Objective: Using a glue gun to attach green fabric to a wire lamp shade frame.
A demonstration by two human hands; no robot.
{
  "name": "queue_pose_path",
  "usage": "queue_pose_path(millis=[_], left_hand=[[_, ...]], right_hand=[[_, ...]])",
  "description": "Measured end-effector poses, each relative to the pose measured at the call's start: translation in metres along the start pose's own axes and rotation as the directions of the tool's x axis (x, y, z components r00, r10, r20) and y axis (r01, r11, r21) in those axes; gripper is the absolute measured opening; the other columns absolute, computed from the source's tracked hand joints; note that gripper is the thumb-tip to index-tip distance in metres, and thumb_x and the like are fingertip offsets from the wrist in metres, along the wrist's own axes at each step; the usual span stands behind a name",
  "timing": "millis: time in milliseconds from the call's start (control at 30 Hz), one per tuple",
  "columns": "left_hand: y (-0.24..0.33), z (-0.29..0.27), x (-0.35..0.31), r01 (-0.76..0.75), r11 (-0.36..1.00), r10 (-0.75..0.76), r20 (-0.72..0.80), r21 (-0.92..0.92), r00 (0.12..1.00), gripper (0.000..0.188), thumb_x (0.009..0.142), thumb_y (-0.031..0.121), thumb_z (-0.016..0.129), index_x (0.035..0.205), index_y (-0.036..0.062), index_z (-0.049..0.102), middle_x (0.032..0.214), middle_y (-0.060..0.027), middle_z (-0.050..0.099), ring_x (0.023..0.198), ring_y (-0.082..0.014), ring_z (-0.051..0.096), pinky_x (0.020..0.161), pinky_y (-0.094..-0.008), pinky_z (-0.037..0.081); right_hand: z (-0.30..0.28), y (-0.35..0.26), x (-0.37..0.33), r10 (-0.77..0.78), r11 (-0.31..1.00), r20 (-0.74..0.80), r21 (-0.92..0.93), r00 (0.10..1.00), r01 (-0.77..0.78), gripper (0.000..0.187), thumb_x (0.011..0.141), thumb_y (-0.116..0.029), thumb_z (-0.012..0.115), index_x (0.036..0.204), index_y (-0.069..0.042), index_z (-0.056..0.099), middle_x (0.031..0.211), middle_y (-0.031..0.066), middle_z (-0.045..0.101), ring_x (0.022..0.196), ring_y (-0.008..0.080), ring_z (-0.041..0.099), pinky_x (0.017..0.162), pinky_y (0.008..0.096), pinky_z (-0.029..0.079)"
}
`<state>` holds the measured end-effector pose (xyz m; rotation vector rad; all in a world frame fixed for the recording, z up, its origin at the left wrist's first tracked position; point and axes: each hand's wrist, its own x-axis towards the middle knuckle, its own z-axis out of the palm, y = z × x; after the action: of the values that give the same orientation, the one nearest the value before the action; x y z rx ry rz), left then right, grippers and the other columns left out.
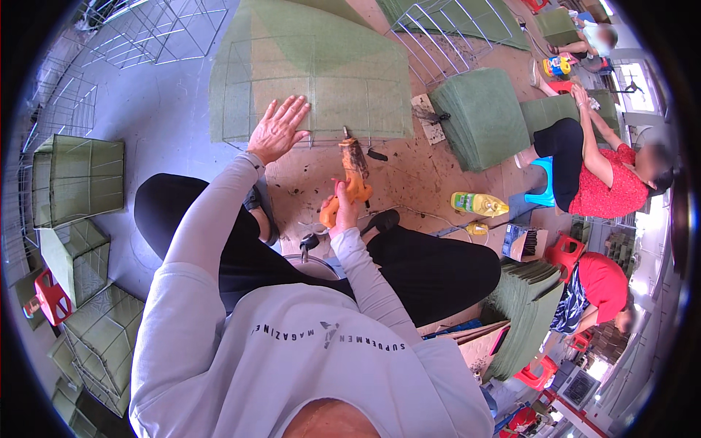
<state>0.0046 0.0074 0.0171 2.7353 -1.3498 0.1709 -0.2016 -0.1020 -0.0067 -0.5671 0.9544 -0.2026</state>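
Note:
My left hand (279, 130) lies flat, fingers spread, on a sheet of green mesh (350, 80) near its closest edge. Thin wires of a frame (314, 40) show through the mesh. In my right hand (345, 210) is an orange glue gun (355, 171), its body smeared with dark residue. The metal nozzle points away from me and reaches the mesh's near edge, just right of my left hand. Whether the tip touches the mesh or wire, I cannot tell.
A stack of green sheets (478, 120) stands right, beside a small stained board (428, 117). A yellow bottle (478, 204) and a trailing cord lie nearer. Wire frames (157, 33) stand far left; mesh-covered boxes (79, 181) line the left. Co-workers (606, 182) sit along the right.

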Motion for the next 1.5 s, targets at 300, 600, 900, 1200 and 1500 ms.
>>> queue_pose_path(millis=[300, 600, 900, 1200, 1500], left_hand=[[0.001, 0.0, 0.002, 0.001, 1.0, -0.001, 0.016, 0.025, 1.0, 0.058, 0.089, 0.048, 0.03, 0.134, 0.0118, 0.026, 0.14, -0.0054, 0.024, 0.13, -0.0221, 0.021, 0.106, -0.042, 0.017], [0.002, -0.002, 0.002, 0.01, 0.999, -0.012, 0.064, 0.033, 0.998, 0.057, 0.089, 0.044, 0.033, 0.136, 0.0122, 0.023, 0.142, -0.0053, 0.021, 0.13, -0.0229, 0.02, 0.106, -0.0413, 0.017], [0.004, -0.001, 0.004, -0.02, 0.999, 0.019, 0.023, 0.043, 1.0, 0.06, 0.088, 0.05, 0.029, 0.134, 0.012, 0.026, 0.14, -0.006, 0.024, 0.129, -0.0229, 0.023, 0.105, -0.0425, 0.018], [0.003, -0.007, 0.003, -0.017, 1.0, 0.017, 0.033, -0.002, 0.999, 0.067, 0.084, 0.055, 0.035, 0.136, 0.0137, 0.023, 0.14, -0.0068, 0.023, 0.129, -0.0242, 0.023, 0.106, -0.0419, 0.017], [0.003, -0.005, 0.002, 0.015, 1.0, -0.015, 0.039, 0.022, 0.999, 0.068, 0.084, 0.059, 0.028, 0.134, 0.0134, 0.026, 0.139, -0.0061, 0.026, 0.128, -0.0231, 0.023, 0.106, -0.0414, 0.018]], right_hand=[[-0.019, -0.033, 0.024, -0.125, 0.987, -0.052, 0.097, 0.991, 0.13, 0.038, 0.076, -0.026, 0.068, 0.104, -0.012, 0.046, 0.072, 0.0015, 0.051, 0.058, 0.0125, 0.05, 0.049, 0.0268, 0.046], [-0.03, -0.05, 0.04, -0.19, 0.963, -0.126, 0.167, 0.974, 0.21, 0.03, 0.076, -0.032, 0.067, 0.097, -0.014, 0.054, 0.063, 0.0005, 0.049, 0.052, 0.0134, 0.05, 0.048, 0.0272, 0.043], [-0.014, -0.031, 0.013, -0.09, 0.987, 0.005, 0.135, 0.996, 0.088, 0.032, 0.078, -0.029, 0.066, 0.103, -0.017, 0.05, 0.075, -0.0024, 0.049, 0.054, 0.0101, 0.046, 0.048, 0.025, 0.042], [-0.039, -0.159, 0.069, -0.356, 0.896, -0.014, 0.279, 0.935, 0.345, 0.036, 0.082, -0.025, 0.06, 0.114, -0.016, 0.046, 0.112, 0.007, 0.051, 0.093, 0.0224, 0.055, 0.071, 0.0295, 0.048], [-0.016, -0.171, 0.1, -0.368, 0.926, 0.233, 0.175, 0.9, 0.333, 0.032, 0.079, -0.011, 0.063, 0.108, -0.009, 0.05, 0.096, 0.0021, 0.055, 0.09, 0.0134, 0.052, 0.091, 0.0356, 0.042]])
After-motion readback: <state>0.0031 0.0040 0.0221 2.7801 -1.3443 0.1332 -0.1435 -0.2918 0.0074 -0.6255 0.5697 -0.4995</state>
